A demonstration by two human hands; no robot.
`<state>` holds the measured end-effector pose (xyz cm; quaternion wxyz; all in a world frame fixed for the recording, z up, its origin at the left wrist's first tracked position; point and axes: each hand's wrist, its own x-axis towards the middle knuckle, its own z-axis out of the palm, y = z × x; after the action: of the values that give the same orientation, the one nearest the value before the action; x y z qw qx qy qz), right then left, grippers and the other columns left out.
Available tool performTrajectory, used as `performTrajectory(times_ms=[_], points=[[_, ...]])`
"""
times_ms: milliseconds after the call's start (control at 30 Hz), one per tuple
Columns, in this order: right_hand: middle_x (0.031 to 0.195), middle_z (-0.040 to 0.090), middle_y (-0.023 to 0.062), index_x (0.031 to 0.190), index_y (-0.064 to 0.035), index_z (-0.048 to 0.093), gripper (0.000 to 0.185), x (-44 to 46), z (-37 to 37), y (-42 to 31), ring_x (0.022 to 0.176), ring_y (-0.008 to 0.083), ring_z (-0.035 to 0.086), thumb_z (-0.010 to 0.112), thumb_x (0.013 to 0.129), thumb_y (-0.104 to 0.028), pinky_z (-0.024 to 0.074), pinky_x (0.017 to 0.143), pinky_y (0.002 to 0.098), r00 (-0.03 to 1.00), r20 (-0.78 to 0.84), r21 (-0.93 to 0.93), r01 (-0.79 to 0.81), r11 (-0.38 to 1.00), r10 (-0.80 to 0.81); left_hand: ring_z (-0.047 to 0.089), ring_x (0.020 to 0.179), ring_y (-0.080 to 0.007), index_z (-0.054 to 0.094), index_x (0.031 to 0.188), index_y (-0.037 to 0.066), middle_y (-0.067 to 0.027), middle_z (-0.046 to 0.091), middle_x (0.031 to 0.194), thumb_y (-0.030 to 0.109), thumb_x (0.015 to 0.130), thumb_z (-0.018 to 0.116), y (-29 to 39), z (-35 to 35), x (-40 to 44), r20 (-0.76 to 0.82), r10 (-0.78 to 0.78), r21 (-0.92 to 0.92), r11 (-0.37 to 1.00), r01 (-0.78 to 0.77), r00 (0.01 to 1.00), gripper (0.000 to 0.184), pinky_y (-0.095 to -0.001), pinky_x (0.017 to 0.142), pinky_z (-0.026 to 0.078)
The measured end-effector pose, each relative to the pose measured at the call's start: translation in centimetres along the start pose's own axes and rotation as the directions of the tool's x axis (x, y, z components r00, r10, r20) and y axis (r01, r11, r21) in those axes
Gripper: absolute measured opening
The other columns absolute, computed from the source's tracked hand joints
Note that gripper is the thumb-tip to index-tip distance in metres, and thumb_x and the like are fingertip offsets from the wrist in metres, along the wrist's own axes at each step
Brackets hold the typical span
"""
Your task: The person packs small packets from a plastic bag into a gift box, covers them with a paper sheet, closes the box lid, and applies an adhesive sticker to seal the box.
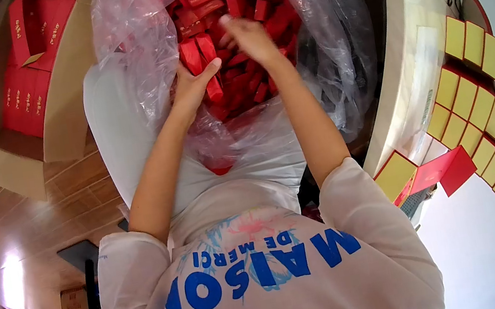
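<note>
A large clear plastic bag [333, 44] lies wide open across my lap, full of small red packets [241, 91]. My left hand [193, 88] grips a couple of slim red foil packets [198, 53] upright at the bag's left side, its thumb pressed against them. Just to the right, my right hand [247, 37] hovers over the pile, its fingers smeared by motion. Whether anything is between those fingers cannot be made out.
An open cardboard box [66, 112] with red printed boxes [24, 93] stands on the wooden floor at left. On the white table at right are rows of yellow-faced red boxes [471, 96] and an open red-and-yellow box [441, 172].
</note>
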<state>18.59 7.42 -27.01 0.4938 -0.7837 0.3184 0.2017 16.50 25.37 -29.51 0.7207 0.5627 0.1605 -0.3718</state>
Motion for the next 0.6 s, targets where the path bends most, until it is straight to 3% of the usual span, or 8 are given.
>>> performTrajectory(times_ms=[33, 100, 133, 267, 400, 467, 533, 600], points=[[0.088, 0.069, 0.0136, 0.1, 0.0002, 0.065, 0.042, -0.1, -0.7, 0.0, 0.078, 0.0246, 0.064, 0.06, 0.09, -0.04, 0.0499, 0.072, 0.0352, 0.925, -0.312, -0.038, 0.215, 0.976, -0.216, 0.043, 0.128, -0.0255, 0.024, 0.143, -0.002, -0.0165, 0.045, 0.136, 0.034, 0.076, 0.079, -0.1, -0.2, 0.1, -0.005, 0.0, 0.002, 1.0, 0.0, 1.0, 0.094, -0.0359, 0.108, 0.031], [0.111, 0.062, 0.0241, 0.114, 0.0051, 0.058, 0.051, 1.8, -2.9, 2.1, 0.095, 0.032, 0.063, 0.07, 0.082, -0.031, 0.0485, 0.083, 0.0402, 0.701, -0.695, -0.201, 0.026, 0.979, -0.161, 0.049, 0.122, -0.0241, 0.025, 0.142, -0.001, -0.0155, 0.049, 0.131, 0.029, 0.079, 0.077, -0.4, -0.1, 0.4, 0.007, 0.016, -0.065, 0.998, -0.015, 1.0, 0.087, -0.0353, 0.104, 0.036], [0.123, 0.055, 0.0289, 0.127, 0.0075, 0.047, 0.065, 1.7, -4.0, 1.8, 0.111, 0.039, 0.056, 0.07, 0.081, -0.031, 0.0431, 0.095, 0.0437, 0.713, -0.695, -0.266, -0.137, 0.954, -0.092, 0.049, 0.122, -0.0241, 0.025, 0.142, -0.001, -0.0155, 0.049, 0.131, 0.029, 0.079, 0.077, 0.1, 0.1, 0.1, 0.013, 0.015, -0.063, 0.998, -0.014, 1.0, 0.087, -0.0353, 0.104, 0.036], [0.144, 0.034, 0.0287, 0.142, 0.0045, 0.029, 0.087, 2.9, -5.6, 4.0, 0.13, 0.0425, 0.038, 0.073, 0.078, -0.036, 0.0296, 0.11, 0.0424, 0.81, -0.586, -0.359, -0.223, 0.906, -0.033, 0.057, 0.111, -0.0236, 0.018, 0.14, 0.007, -0.0145, 0.051, 0.124, 0.021, 0.082, 0.075, 0.6, 0.1, -0.1, 0.075, -0.049, -0.151, 0.987, 0.06, 0.996, 0.082, -0.0371, 0.09, 0.048], [0.141, 0.04, 0.0273, 0.14, 0.0018, 0.035, 0.082, 4.5, -5.9, 6.7, 0.128, 0.0416, 0.041, 0.071, 0.078, -0.039, 0.0319, 0.108, 0.0429, 0.787, -0.61, -0.338, -0.155, 0.928, -0.09, 0.057, 0.113, -0.0261, 0.011, 0.142, 0.016, -0.0148, 0.044, 0.129, 0.018, 0.084, 0.072, 0.3, -0.4, -0.2, 0.112, -0.051, -0.171, 0.983, 0.07, 0.992, 0.084, -0.0399, 0.082, 0.054], [0.139, 0.044, 0.0252, 0.138, -0.001, 0.042, 0.074, 2.6, -6.2, 4.9, 0.13, 0.0387, 0.041, 0.068, 0.081, -0.041, 0.0316, 0.108, 0.042, 0.828, -0.561, -0.142, -0.085, 0.986, -0.009, 0.057, 0.113, -0.0266, 0.01, 0.142, 0.016, -0.0138, 0.044, 0.13, 0.018, 0.085, 0.072, 1.2, -0.5, -0.6, 0.137, -0.094, -0.19, 0.975, 0.119, 0.986, 0.084, -0.0404, 0.083, 0.053], [0.121, 0.06, 0.0179, 0.135, -0.0023, 0.048, 0.065, 0.3, -6.2, 4.0, 0.109, 0.0292, 0.058, 0.063, 0.086, -0.043, 0.0447, 0.092, 0.0372, 0.867, -0.476, -0.188, 0.062, 0.98, -0.146, 0.057, 0.113, -0.027, 0.01, 0.142, 0.016, -0.0129, 0.043, 0.131, 0.018, 0.086, 0.071, 2.3, 0.0, -1.3, 0.172, -0.132, -0.207, 0.964, 0.167, 0.976, 0.083, -0.0408, 0.084, 0.053], [0.116, 0.063, 0.0113, 0.134, -0.0063, 0.051, 0.061, -5.3, -5.3, -0.3, 0.087, 0.0206, 0.061, 0.061, 0.088, -0.045, 0.0482, 0.075, 0.0317, 0.984, -0.146, 0.173, -0.075, 0.982, 0.1, 0.056, 0.111, -0.0225, 0.02, 0.14, 0.012, -0.0123, 0.048, 0.127, 0.022, 0.084, 0.073, 3.1, 0.6, -2.4, 0.201, -0.096, -0.283, 0.947, 0.151, 0.975, 0.078, -0.0386, 0.095, 0.046]])
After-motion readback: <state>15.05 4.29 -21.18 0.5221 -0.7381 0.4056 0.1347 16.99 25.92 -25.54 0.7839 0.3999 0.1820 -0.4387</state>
